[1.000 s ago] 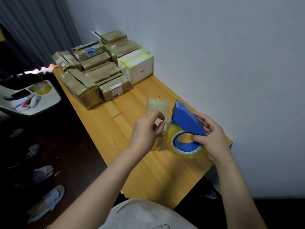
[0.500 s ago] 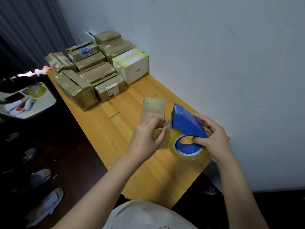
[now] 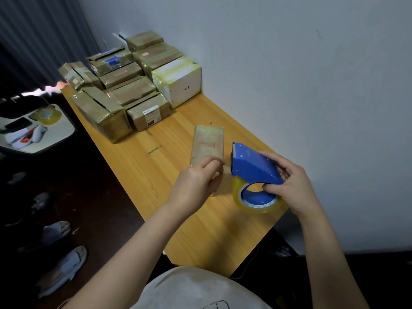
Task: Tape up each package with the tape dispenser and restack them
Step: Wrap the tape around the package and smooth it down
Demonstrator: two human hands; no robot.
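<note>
A long wood table (image 3: 200, 237) is set against a wall (image 3: 312, 85). A pile (image 3: 124, 92) of brown packages is stacked at its far end. One small package (image 3: 208, 141) is laid flat near the middle, apart from the pile. A blue dispenser (image 3: 252, 166) is held up just right of it, with the yellow tape (image 3: 256, 205) hung under it. The dispenser is gripped by the right hand (image 3: 289, 184), with fingers curled over the top and the thumb in the ring. The left hand (image 3: 196, 184) is curled over the package's near end, and the loose end of the tape looks pinched in its fingertips.
</note>
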